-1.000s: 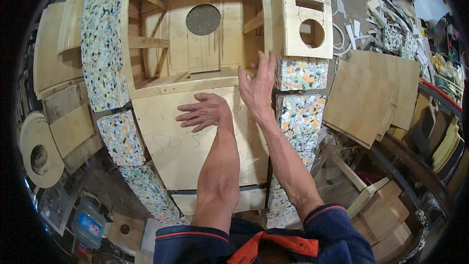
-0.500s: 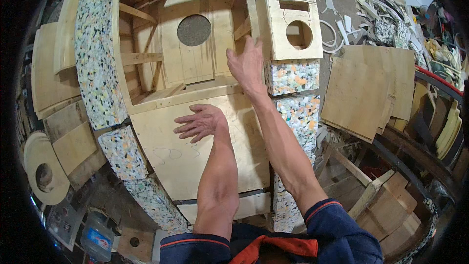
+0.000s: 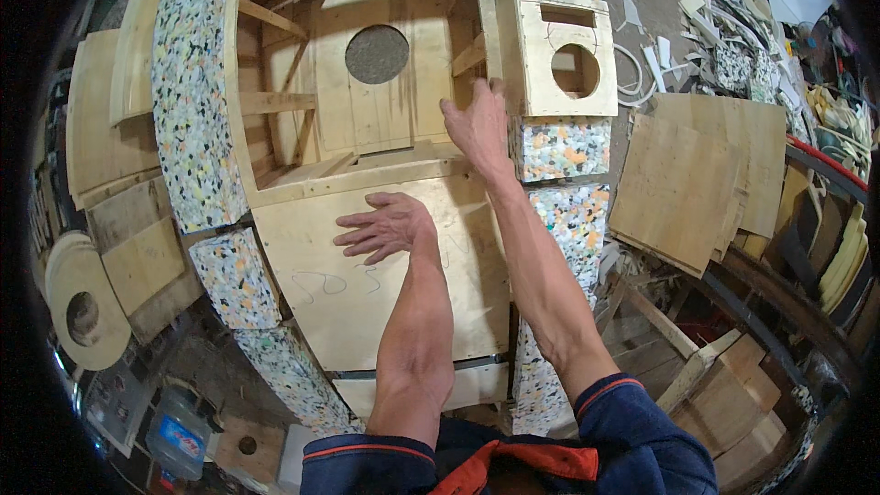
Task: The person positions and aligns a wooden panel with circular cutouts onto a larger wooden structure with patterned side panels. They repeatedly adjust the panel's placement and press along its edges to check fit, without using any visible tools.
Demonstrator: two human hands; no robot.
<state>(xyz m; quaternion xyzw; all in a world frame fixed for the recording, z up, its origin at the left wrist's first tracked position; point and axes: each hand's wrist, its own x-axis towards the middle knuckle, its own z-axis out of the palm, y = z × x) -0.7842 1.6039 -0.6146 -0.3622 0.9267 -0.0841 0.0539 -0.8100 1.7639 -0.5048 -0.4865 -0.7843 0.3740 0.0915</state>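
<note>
Plywood panel (image 3: 339, 325) under spread left hand (image 3: 390, 226); wooden frame (image 3: 316, 179) just beyond.

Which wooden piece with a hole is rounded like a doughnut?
The pale doughnut-like piece at far left, above the plastic bottle: its outline curves, while the others have straight edges.

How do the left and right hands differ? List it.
The left hand is spread, its fingers pointing left; the right hand is more curled, its fingers pointing forward. The left hand is over the plywood panel; the right hand is by the right side of the open wooden frame. Both are bare.
</note>
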